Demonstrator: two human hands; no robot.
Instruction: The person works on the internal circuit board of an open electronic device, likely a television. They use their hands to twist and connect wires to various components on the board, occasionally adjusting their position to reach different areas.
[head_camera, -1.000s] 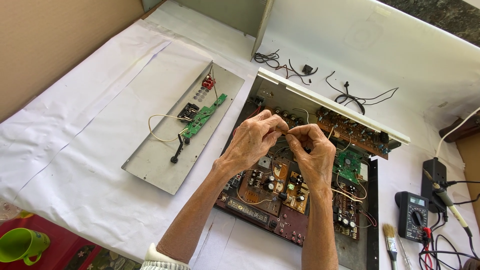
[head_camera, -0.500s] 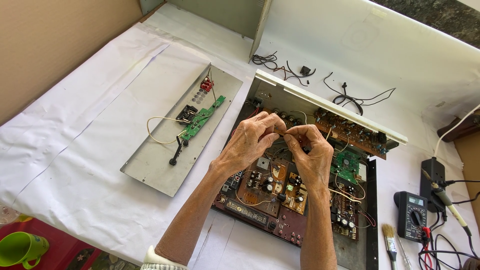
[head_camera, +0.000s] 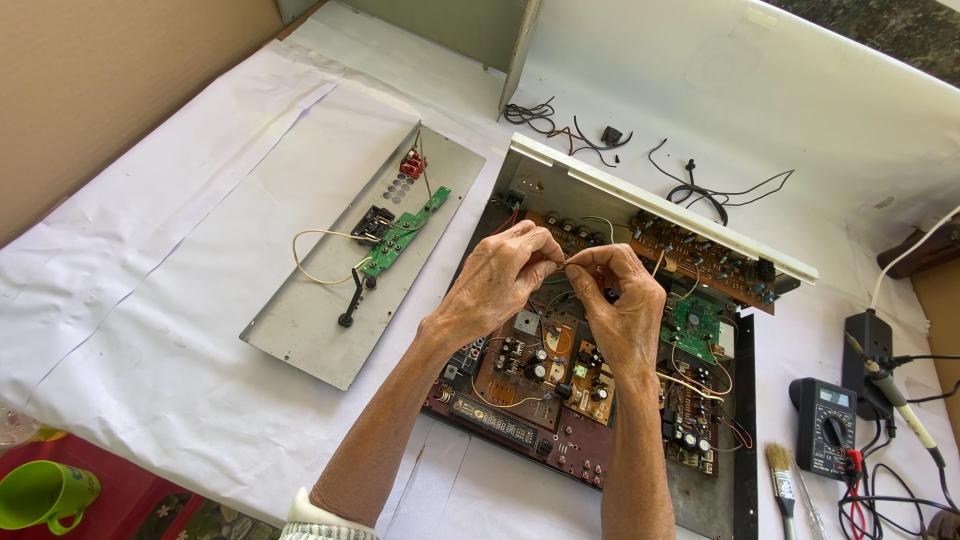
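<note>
An opened electronic chassis (head_camera: 735, 470) lies on the white-covered table, full of brown and green circuit boards (head_camera: 540, 360). Above its middle my left hand (head_camera: 498, 280) and my right hand (head_camera: 622, 305) meet fingertip to fingertip. Both pinch a thin wire (head_camera: 566, 261) between thumb and forefinger. The wire's far ends are hidden by my fingers. A white front strip (head_camera: 660, 205) runs along the chassis's far edge.
A grey metal panel (head_camera: 300, 325) with a small green board (head_camera: 400, 232) lies to the left. Loose black cables (head_camera: 700, 190) rest behind the chassis. A multimeter (head_camera: 828, 425), soldering iron (head_camera: 890, 390) and brush (head_camera: 782, 485) sit at the right. A green mug (head_camera: 40, 495) stands at bottom left.
My hands stay together over the chassis, with only small finger movements on the wire. The view has shifted slightly.
</note>
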